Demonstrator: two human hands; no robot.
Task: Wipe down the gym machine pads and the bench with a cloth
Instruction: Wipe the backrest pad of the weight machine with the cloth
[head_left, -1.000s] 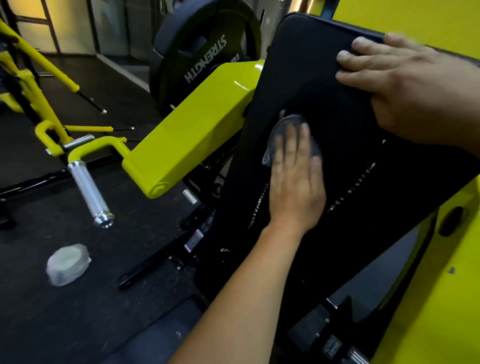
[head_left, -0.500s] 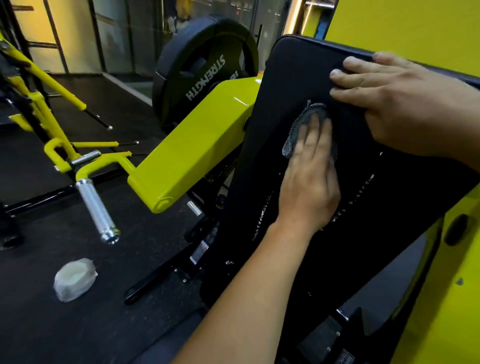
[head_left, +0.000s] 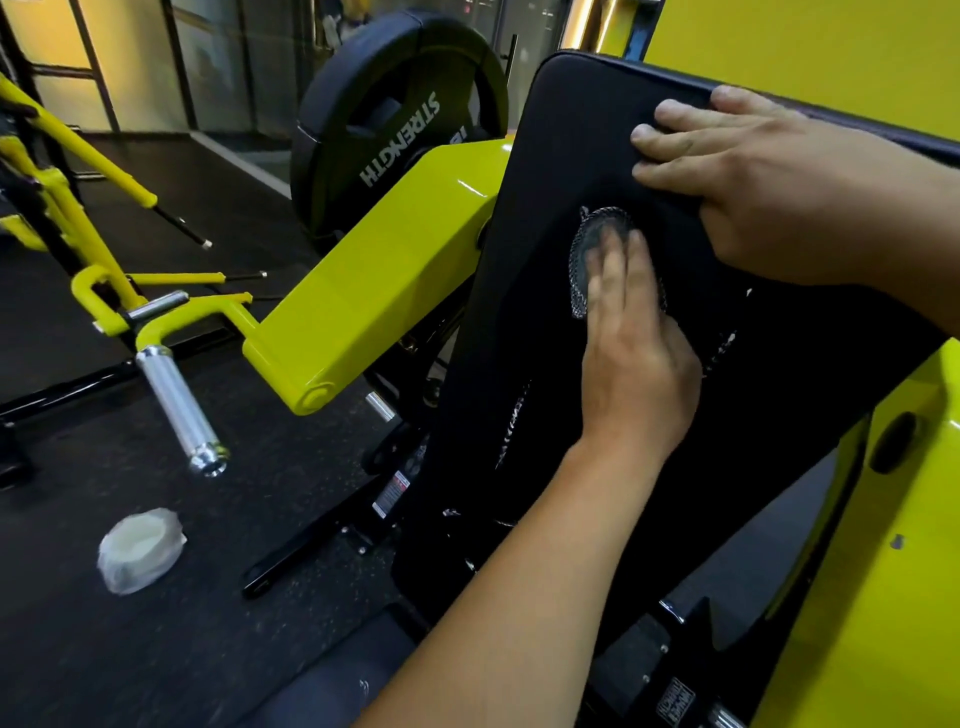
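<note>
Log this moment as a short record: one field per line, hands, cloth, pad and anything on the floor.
left hand: flat on the cloth, fingers straight, blurred
cloth: dark, pressed against the upper pad
right hand: fingers flat near the pad's top edge
pad: black, tilted
weight plate: black, behind the yellow arm
floor: a white tape roll

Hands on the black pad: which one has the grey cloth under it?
The left hand, flat on the grey cloth mid-pad; the right hand rests bare near the black pad's top edge.

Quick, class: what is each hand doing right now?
Left hand: open, flat fingers pressing the cloth on the pad.
Right hand: open, resting on the pad.
</note>
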